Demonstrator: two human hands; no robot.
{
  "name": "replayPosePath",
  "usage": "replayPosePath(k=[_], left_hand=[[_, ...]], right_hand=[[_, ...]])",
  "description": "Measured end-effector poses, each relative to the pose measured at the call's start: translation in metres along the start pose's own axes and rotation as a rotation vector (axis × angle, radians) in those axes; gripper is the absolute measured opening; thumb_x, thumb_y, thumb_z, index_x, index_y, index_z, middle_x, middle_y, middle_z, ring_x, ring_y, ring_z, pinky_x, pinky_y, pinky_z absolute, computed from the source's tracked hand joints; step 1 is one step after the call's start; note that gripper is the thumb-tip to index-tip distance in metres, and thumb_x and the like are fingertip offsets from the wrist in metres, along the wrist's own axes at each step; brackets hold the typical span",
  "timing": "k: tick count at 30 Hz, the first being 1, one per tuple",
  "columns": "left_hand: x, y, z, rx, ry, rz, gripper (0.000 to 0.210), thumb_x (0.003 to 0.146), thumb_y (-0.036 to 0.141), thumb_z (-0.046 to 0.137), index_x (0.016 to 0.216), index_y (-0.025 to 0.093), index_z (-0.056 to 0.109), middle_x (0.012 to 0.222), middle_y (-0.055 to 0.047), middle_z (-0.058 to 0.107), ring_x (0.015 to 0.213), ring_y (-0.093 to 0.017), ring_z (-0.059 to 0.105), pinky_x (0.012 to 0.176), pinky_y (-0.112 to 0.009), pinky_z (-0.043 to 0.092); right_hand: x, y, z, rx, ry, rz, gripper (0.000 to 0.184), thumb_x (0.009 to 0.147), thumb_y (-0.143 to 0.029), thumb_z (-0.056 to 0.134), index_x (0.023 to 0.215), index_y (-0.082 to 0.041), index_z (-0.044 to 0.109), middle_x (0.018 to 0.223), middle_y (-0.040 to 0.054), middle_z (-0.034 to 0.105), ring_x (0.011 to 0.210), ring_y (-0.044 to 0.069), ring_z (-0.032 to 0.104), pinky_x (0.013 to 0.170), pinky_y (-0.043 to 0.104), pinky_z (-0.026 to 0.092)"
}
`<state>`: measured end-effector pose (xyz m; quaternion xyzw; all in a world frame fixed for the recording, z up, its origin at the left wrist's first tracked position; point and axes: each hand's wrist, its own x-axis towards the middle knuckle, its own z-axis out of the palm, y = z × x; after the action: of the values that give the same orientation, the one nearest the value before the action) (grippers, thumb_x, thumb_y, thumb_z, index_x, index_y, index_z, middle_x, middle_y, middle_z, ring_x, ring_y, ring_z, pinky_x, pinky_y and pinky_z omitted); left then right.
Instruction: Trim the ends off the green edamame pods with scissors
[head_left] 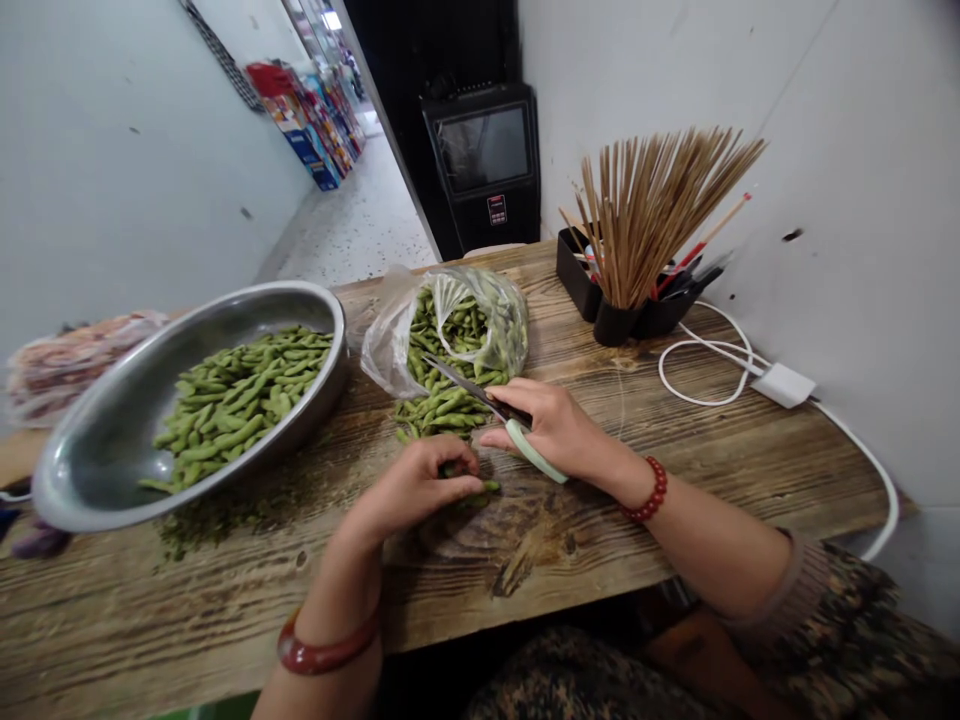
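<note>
My left hand (pixel 429 482) is closed around an edamame pod (pixel 490 486), whose green tip sticks out past the thumb, low over the wooden table. In my right hand (pixel 551 425) is a pair of scissors (pixel 469 385), with a pale green handle and dark blades that point up and left. The blades pass above a heap of edamame pods (pixel 446 410) spilling from a clear plastic bag (pixel 506 315). To the left, a steel basin (pixel 97 470) stands tilted with many pods in it. Bits of trimmings (pixel 240 510) lie scattered beside the basin.
A black holder (pixel 616 325) carries bamboo skewers (pixel 656 220) and pens at the back right. A white cable with an adapter (pixel 782 384) lies along the right wall. Behind the basin sits a plastic-wrapped bundle (pixel 75 365). The wooden table (pixel 450 590) ends near my body.
</note>
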<state>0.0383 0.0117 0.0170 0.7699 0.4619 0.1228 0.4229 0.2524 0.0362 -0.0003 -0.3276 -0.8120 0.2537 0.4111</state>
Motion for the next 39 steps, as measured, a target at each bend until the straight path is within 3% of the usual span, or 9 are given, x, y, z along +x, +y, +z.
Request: replayPosePath(k=[4,7,11,14,18,21,29,39], left_hand=[[0.000,-0.003,0.008,0.166,-0.075,-0.028,0.010,0.073,0.024,0.067,0.078,0.016,0.066,0.072,-0.001,0.063,0.065,-0.014,0.052,0.060,-0.024,0.039],[0.001,-0.002,0.011,0.168,-0.051,-0.004,0.005,0.074,0.021,0.063,0.075,0.016,0.064,0.069,0.000,0.060,0.063,-0.014,0.050,0.059,-0.024,0.038],[0.002,0.002,0.006,-0.002,0.218,0.017,0.006,0.075,0.019,0.061,0.070,0.016,0.059,0.070,0.000,0.058,0.068,-0.014,0.051,0.065,-0.024,0.039],[0.000,0.003,0.002,-0.290,0.397,-0.024,0.012,0.077,0.025,0.064,0.074,0.016,0.057,0.070,0.002,0.054,0.059,-0.010,0.047,0.057,-0.021,0.037],[-0.002,0.001,0.002,-0.671,0.514,-0.126,0.023,0.072,0.031,0.072,0.085,0.016,0.060,0.065,0.005,0.050,0.045,-0.004,0.035,0.043,-0.018,0.026],[-0.002,0.001,0.004,-0.775,0.563,-0.147,0.029,0.068,0.031,0.076,0.089,0.015,0.065,0.065,0.003,0.054,0.045,-0.004,0.036,0.043,-0.016,0.026],[0.000,-0.002,0.007,-0.781,0.597,-0.052,0.022,0.071,0.033,0.075,0.083,0.016,0.068,0.062,0.003,0.054,0.047,-0.005,0.036,0.044,-0.018,0.027],[0.000,-0.005,0.010,-0.718,0.538,0.011,0.015,0.078,0.032,0.070,0.081,0.018,0.068,0.065,0.003,0.050,0.048,-0.005,0.034,0.043,-0.019,0.024]], right_hand=[[-0.001,0.001,0.002,0.001,-0.016,0.014,0.036,0.079,-0.032,0.072,0.109,-0.013,0.063,0.091,0.0063,0.064,0.080,0.017,0.060,0.072,0.028,0.047],[-0.002,0.002,0.003,0.010,-0.021,0.024,0.038,0.080,-0.033,0.072,0.111,-0.014,0.063,0.092,0.0066,0.065,0.081,0.018,0.061,0.073,0.029,0.048],[-0.002,0.002,0.003,0.029,0.003,0.041,0.039,0.079,-0.032,0.072,0.112,-0.013,0.063,0.091,0.0068,0.064,0.080,0.018,0.061,0.072,0.029,0.048],[-0.002,0.001,0.004,0.039,0.014,0.050,0.040,0.077,-0.031,0.074,0.112,-0.014,0.063,0.091,0.0066,0.064,0.080,0.017,0.061,0.071,0.028,0.049],[-0.002,-0.001,0.004,0.025,-0.004,0.048,0.044,0.076,-0.035,0.075,0.114,-0.017,0.063,0.092,0.0063,0.063,0.080,0.018,0.060,0.072,0.030,0.049],[-0.003,-0.003,0.004,0.013,-0.063,0.045,0.046,0.074,-0.037,0.076,0.113,-0.017,0.062,0.089,0.0045,0.060,0.074,0.016,0.056,0.066,0.028,0.047],[-0.005,-0.008,0.005,-0.037,-0.199,0.025,0.057,0.075,-0.037,0.075,0.124,-0.018,0.055,0.098,0.0065,0.058,0.078,0.017,0.056,0.070,0.029,0.048],[-0.005,-0.013,0.005,-0.050,-0.204,-0.002,0.057,0.076,-0.038,0.074,0.124,-0.016,0.054,0.095,0.0062,0.057,0.079,0.017,0.054,0.069,0.029,0.046]])
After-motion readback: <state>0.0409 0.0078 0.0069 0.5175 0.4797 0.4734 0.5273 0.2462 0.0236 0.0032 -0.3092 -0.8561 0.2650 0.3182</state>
